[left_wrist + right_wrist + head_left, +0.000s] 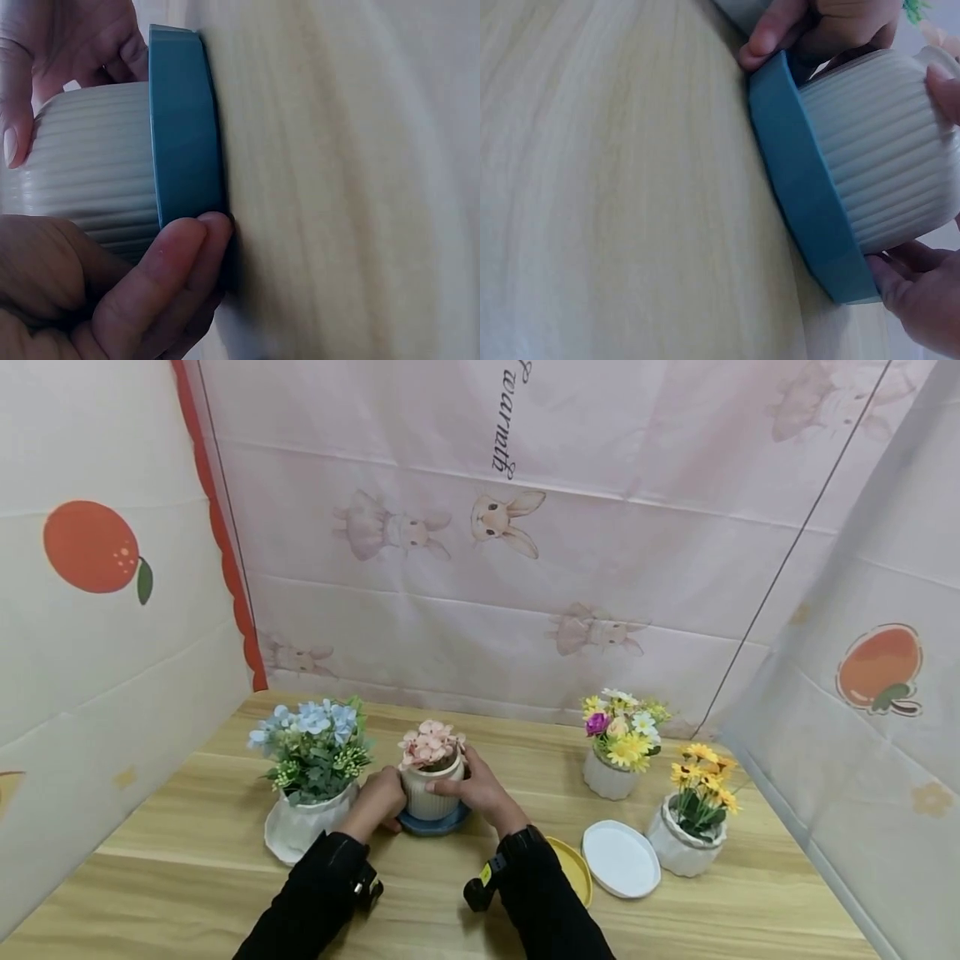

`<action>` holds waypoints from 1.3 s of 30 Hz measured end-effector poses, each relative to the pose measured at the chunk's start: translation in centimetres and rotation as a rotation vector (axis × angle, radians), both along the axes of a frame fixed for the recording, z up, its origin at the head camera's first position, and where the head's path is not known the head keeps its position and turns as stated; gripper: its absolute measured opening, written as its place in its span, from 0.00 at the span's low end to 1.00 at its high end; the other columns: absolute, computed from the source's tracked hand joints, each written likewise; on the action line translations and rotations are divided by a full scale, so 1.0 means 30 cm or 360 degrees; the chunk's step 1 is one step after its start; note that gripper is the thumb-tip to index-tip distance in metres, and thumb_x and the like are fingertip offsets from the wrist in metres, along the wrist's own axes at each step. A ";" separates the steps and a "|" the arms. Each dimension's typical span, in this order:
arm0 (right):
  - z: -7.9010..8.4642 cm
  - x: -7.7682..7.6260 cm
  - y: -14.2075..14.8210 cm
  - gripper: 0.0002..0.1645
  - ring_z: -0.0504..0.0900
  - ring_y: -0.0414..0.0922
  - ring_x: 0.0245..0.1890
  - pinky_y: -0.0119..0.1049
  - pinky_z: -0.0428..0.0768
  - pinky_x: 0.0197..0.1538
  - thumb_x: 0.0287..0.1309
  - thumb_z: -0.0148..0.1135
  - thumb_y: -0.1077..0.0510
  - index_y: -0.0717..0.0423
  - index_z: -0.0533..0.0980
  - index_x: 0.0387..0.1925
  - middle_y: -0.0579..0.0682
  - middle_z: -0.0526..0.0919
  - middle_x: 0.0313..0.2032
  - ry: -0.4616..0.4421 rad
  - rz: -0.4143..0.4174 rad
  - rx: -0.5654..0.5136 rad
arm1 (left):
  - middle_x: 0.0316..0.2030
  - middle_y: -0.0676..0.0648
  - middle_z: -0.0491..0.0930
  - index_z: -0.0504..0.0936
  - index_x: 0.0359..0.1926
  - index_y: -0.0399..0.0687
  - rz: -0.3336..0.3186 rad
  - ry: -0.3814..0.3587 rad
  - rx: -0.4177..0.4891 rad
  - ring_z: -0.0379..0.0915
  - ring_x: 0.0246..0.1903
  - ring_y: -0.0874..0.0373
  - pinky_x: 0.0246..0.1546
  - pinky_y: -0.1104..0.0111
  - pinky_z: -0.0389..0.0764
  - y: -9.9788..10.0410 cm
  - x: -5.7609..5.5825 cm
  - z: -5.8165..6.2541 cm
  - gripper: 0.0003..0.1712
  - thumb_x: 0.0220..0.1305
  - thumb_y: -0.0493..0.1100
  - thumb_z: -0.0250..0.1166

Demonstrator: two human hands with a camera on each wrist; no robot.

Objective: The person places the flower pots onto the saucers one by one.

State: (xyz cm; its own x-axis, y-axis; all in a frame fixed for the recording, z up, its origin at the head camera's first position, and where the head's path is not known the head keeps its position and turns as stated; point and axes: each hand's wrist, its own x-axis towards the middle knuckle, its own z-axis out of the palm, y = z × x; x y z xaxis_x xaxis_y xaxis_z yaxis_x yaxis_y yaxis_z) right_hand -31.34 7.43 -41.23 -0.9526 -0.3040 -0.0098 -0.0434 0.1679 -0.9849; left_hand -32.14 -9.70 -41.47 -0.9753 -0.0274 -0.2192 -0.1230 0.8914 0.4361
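A ribbed cream flowerpot (429, 795) with pink flowers (432, 743) stands upright on a blue saucer (435, 827), left of the table's middle. My right hand (480, 787) grips the pot from the right, its thumb across the front near the rim. On the other side, my left hand (381, 797) has its fingers curled at the saucer's edge. The left wrist view shows those fingertips (184, 240) pinching the saucer rim, low by the tabletop. In the right wrist view, lower right-hand fingers reach down beside the saucer (810, 187).
A white pot (311, 818) with blue flowers stands on a white saucer close to my left hand. To the right are a white pot of mixed flowers (611, 775), a pot of orange-yellow flowers (684, 847), a white saucer (621, 858) and a yellow saucer (573, 870) partly behind my right sleeve.
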 end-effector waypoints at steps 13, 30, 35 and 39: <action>0.054 0.019 0.013 0.49 0.61 0.56 0.62 0.49 0.61 0.61 0.53 0.67 0.58 0.58 0.49 0.70 0.63 0.60 0.64 0.0044 0.0028 0.0073 | 0.44 0.25 0.70 0.72 0.44 0.28 0.0118 -0.0014 0.0129 0.73 0.37 0.37 0.16 0.66 0.77 0.030 -0.043 0.003 0.12 0.59 0.28 0.57; -0.022 -0.029 0.009 0.50 0.61 0.50 0.63 0.46 0.61 0.62 0.53 0.67 0.54 0.56 0.50 0.70 0.57 0.60 0.65 0.0163 0.0037 0.0132 | 0.41 0.27 0.69 0.70 0.47 0.29 0.0058 -0.0055 0.0078 0.73 0.35 0.39 0.17 0.66 0.77 0.025 -0.037 0.004 0.15 0.58 0.28 0.58; -0.007 -0.024 0.009 0.49 0.63 0.52 0.62 0.47 0.64 0.60 0.54 0.66 0.50 0.57 0.51 0.70 0.58 0.63 0.64 0.0235 -0.0006 0.0459 | 0.38 0.27 0.71 0.69 0.49 0.27 0.0030 -0.0075 0.0151 0.77 0.20 0.48 0.17 0.66 0.78 0.010 -0.023 0.022 0.16 0.60 0.31 0.54; 0.022 -0.006 0.022 0.51 0.61 0.55 0.63 0.48 0.63 0.61 0.53 0.67 0.52 0.59 0.49 0.70 0.60 0.63 0.64 0.0311 0.0037 0.0784 | 0.29 0.34 0.71 0.64 0.55 0.24 -0.0056 -0.0089 0.0174 0.74 0.16 0.50 0.20 0.64 0.75 0.000 0.000 0.036 0.23 0.59 0.32 0.53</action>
